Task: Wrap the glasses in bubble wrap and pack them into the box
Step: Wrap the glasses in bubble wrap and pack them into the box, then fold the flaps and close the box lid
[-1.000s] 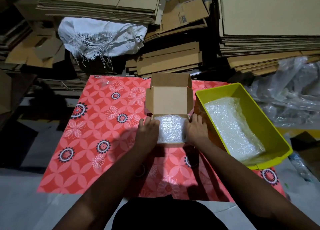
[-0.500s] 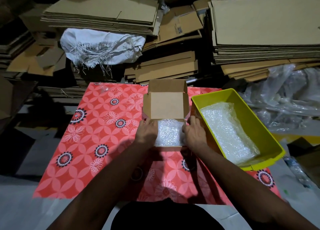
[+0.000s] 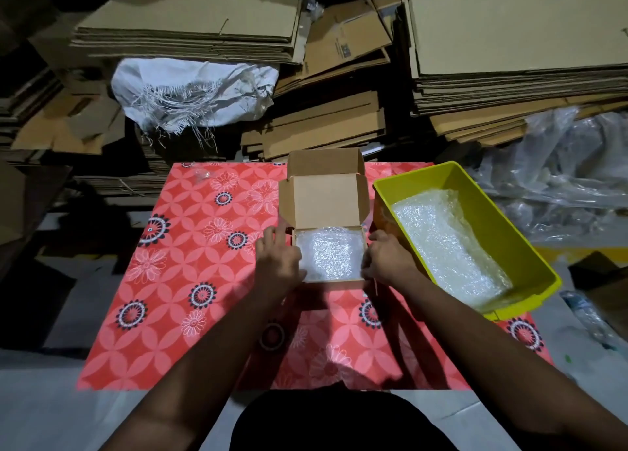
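Observation:
A small brown cardboard box (image 3: 328, 199) stands open on the red flowered mat (image 3: 190, 267), its lid tipped back. A bubble-wrapped bundle (image 3: 328, 253) fills the box; no glasses show through the wrap. My left hand (image 3: 277, 262) rests against the box's left side with its fingers stretched out toward the lid flap. My right hand (image 3: 387, 258) lies against the right side, fingers curved at the box's edge. Whether either hand grips the wall is unclear.
A yellow plastic bin (image 3: 503, 226) with bubble wrap sheets (image 3: 445, 243) inside sits just right of the box. Stacks of flattened cardboard (image 3: 339, 124) and a white sack (image 3: 193, 90) stand behind the mat. Clear plastic bags (image 3: 564, 165) lie at the far right.
Both hands have slid off the bundle to the outer sides of the box. The left fingers have straightened toward the lid. The camera has tilted slightly.

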Demonstrator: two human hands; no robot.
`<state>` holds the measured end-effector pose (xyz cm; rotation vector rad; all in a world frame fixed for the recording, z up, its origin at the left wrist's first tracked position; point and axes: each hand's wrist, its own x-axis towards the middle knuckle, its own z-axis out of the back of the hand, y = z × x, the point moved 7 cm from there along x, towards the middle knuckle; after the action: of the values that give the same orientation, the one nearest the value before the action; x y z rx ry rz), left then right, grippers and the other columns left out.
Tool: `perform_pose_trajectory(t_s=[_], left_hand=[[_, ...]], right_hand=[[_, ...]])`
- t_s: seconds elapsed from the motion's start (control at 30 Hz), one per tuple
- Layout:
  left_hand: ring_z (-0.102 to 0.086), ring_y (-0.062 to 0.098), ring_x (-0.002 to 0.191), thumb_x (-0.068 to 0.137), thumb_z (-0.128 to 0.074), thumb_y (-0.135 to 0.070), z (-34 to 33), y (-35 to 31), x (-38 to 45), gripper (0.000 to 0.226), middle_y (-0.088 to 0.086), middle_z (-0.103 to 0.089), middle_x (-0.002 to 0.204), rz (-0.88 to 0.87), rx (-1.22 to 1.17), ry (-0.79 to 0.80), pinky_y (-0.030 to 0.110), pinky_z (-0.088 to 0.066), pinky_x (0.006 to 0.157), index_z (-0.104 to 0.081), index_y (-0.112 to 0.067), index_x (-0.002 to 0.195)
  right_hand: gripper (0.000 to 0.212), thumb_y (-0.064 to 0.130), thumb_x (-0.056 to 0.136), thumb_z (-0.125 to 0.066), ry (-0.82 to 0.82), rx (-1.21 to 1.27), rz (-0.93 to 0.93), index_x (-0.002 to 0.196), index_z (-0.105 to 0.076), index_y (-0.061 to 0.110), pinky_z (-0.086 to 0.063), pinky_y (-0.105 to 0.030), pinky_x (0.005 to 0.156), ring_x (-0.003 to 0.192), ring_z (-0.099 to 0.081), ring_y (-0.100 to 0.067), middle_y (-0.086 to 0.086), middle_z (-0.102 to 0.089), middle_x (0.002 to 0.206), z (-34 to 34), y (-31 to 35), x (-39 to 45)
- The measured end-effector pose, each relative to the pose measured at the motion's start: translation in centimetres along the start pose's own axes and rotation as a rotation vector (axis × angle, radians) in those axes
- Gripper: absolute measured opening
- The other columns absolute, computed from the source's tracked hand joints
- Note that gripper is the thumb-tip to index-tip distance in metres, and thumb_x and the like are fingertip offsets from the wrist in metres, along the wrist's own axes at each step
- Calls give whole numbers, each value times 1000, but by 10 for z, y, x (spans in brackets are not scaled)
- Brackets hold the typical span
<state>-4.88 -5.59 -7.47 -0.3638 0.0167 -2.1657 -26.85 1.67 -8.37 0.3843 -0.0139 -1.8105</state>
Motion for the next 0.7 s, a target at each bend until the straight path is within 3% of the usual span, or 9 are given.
perform_pose_trajectory(t_s=[0.2, 0.3, 0.37, 0.43, 0.47, 0.53, 0.6, 0.67, 0.7], left_hand=[[-47, 34, 109, 50, -68, -28, -10, 6, -7, 20, 14, -55, 136, 76, -202, 62, 41, -44, 84, -74, -23, 68], [-41, 31, 117, 66, -69, -30, 5, 14, 3, 10, 8, -57, 130, 146, -443, 91, 38, -35, 92, -72, -22, 71], [-49, 26, 110, 76, -69, -26, 16, 32, 15, 8, 2, -59, 111, 337, -623, 11, 41, -43, 96, -66, -19, 73], [-60, 26, 102, 82, -67, -26, 27, 50, 27, 7, 0, -62, 105, 596, -847, -20, 46, -54, 92, -60, -22, 82], [-63, 28, 102, 87, -63, -27, 28, 50, 32, 7, 3, -63, 107, 689, -996, 25, 45, -57, 86, -59, -22, 90], [-63, 28, 102, 100, -50, -26, 29, 41, 46, 16, 6, -64, 108, 747, -1222, 160, 34, -55, 75, -58, -14, 107], [-63, 30, 87, 105, -37, -34, 27, 36, 53, 45, 11, -70, 93, 788, -1329, 315, 31, -44, 72, -56, 1, 128], [-63, 47, 101, 101, -35, -48, 20, 36, 51, 63, 28, -70, 99, 857, -1371, 438, 36, -44, 86, -53, 2, 134], [-60, 46, 114, 100, -36, -53, 17, 36, 49, 59, 25, -70, 107, 876, -1366, 453, 44, -44, 99, -61, -5, 124]], right_hand=[[23, 31, 74, -79, 45, -2, -29, 95, -81, 21, -51, -32, 95, 118, -54, -25, -4, -54, 130, -8, 0, 7], [13, 18, 81, -66, -142, 149, 42, 78, -76, 11, -47, -28, 91, 109, -61, -27, -16, -67, 110, 23, 1, 9], [12, 15, 86, -60, -346, 347, 1, 77, -65, 9, -45, -31, 79, 88, -58, -25, -12, -61, 93, 58, -2, 8], [10, 13, 85, -57, -487, 488, -49, 93, -62, 10, -45, -32, 75, 85, -56, -25, -9, -58, 95, 87, -3, 15], [21, 13, 84, -57, -499, 540, -69, 105, -60, 10, -48, -34, 78, 90, -59, -28, -11, -60, 101, 96, -3, 23], [46, 19, 89, -60, -383, 648, -133, 132, -49, 9, -47, -34, 86, 104, -61, -32, -15, -63, 116, 101, -1, 42], [61, 30, 95, -57, -245, 750, -219, 148, -35, 11, -42, -30, 89, 113, -58, -30, -14, -61, 124, 95, -1, 57], [68, 38, 94, -55, -178, 876, -262, 153, -29, 16, -45, -33, 96, 111, -58, -25, -7, -58, 127, 90, -1, 65], [72, 41, 90, -55, -166, 938, -262, 153, -30, 19, -49, -39, 97, 108, -61, -25, -6, -59, 129, 88, -2, 66]])
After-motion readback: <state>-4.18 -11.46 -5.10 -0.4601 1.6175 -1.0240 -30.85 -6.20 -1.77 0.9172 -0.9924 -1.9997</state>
